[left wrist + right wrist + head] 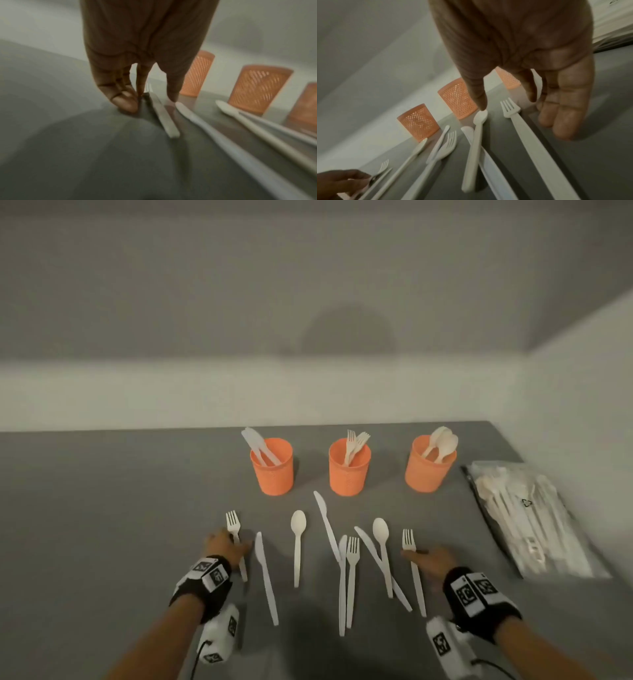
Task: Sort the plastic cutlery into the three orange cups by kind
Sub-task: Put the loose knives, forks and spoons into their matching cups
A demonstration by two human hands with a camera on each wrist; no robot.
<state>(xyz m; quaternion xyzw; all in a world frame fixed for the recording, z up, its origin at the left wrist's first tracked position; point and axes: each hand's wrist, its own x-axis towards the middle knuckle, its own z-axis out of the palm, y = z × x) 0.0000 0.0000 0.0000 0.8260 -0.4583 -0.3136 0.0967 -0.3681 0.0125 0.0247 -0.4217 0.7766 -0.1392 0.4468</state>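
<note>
Grey counter (102, 508) against a pale wall holds three orange cups (349, 467) of sorted knives, forks and spoons. Nearer than the cups lies loose cutlery (297, 546). Left hand (226, 546) seems to pinch a fork (235, 537); right hand (433, 559) hovers, fingers relaxed. Right of the cups, a bag (534, 518) bears a recycling symbol.

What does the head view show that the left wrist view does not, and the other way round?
Only the head view shows the cutlery standing inside the three orange cups, the clear bag of spare cutlery and the right hand. Only the left wrist view shows the left hand's fingers down on the table beside a fork handle. Both show the left hand, the cups and loose cutlery on the grey table.
</note>
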